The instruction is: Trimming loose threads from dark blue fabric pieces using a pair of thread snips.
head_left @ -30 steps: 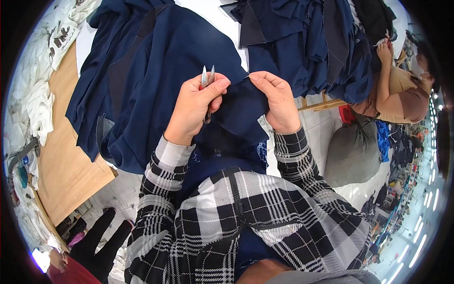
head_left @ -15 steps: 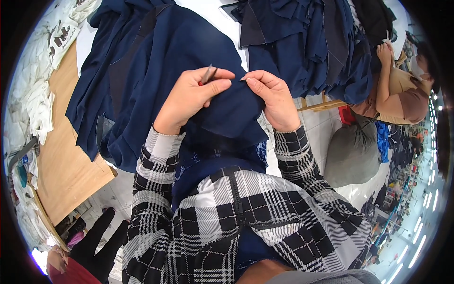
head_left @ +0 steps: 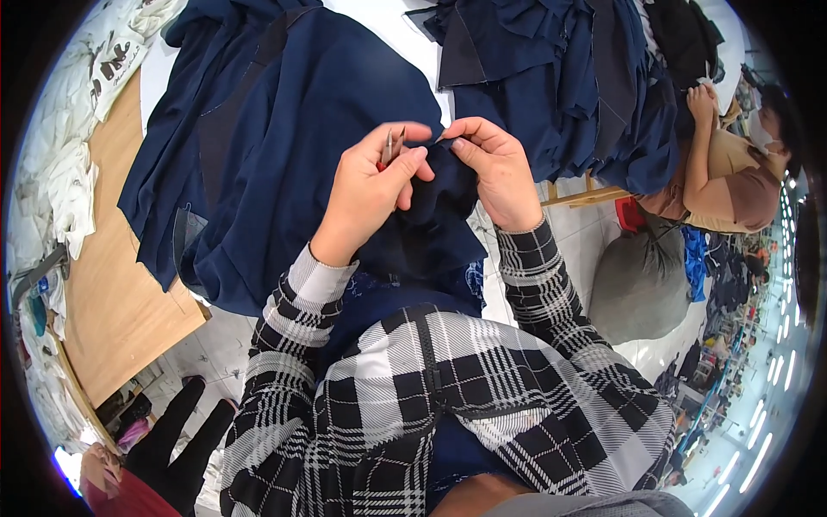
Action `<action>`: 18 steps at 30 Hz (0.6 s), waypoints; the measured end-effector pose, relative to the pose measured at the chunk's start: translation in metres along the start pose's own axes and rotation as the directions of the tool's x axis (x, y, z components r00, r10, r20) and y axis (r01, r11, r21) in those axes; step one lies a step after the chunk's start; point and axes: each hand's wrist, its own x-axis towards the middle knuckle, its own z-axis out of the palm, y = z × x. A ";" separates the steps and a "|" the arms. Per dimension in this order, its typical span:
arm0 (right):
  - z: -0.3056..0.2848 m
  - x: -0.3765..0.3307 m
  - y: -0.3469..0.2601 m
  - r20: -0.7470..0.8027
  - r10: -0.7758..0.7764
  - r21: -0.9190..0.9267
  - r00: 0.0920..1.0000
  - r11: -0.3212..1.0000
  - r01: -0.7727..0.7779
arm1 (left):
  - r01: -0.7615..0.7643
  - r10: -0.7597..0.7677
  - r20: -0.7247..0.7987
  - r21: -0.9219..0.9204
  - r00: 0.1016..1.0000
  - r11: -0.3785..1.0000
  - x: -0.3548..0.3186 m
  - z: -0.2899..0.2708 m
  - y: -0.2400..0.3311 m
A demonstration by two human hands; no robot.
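The left hand [head_left: 366, 194] is closed around a small pair of metal thread snips [head_left: 389, 145], whose slim blades stick up and slightly away from the person, past the thumb and forefinger, their long axis running roughly upright in the picture. Just to its right, the right hand [head_left: 493, 172] pinches a fold of the navy garment [head_left: 327, 103] between thumb and fingertips, holding the edge taut at the same height as the blades. The pinched edge lies immediately right of the snip tips, near but, as far as can be told, not touching them; the left hand is the one nearer the blades' working end. The rest of the garment falls from the hands toward the lap and spreads away over the white table [head_left: 379, 13], whose left part is bare brown board. More navy pieces lie in a heap [head_left: 560, 77] on the far right of the table. Beyond that heap another person [head_left: 724, 172] in a tan top sits with raised hands. A grey sack [head_left: 642, 280] stands on the floor.
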 end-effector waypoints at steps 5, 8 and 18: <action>0.001 0.003 -0.001 0.085 0.030 0.042 0.996 0.999 -0.033 | -0.222 0.236 -0.018 0.284 0.971 0.933 0.009 -0.001 -0.012; 0.012 0.001 -0.003 0.021 0.023 0.056 1.000 0.998 -0.024 | -0.122 0.146 -0.096 0.226 0.985 0.967 0.009 0.000 -0.009; 0.021 -0.013 0.004 -0.108 -0.019 -0.398 0.994 0.917 -0.026 | 0.200 -0.207 -0.073 -0.102 0.976 0.975 0.004 0.006 -0.007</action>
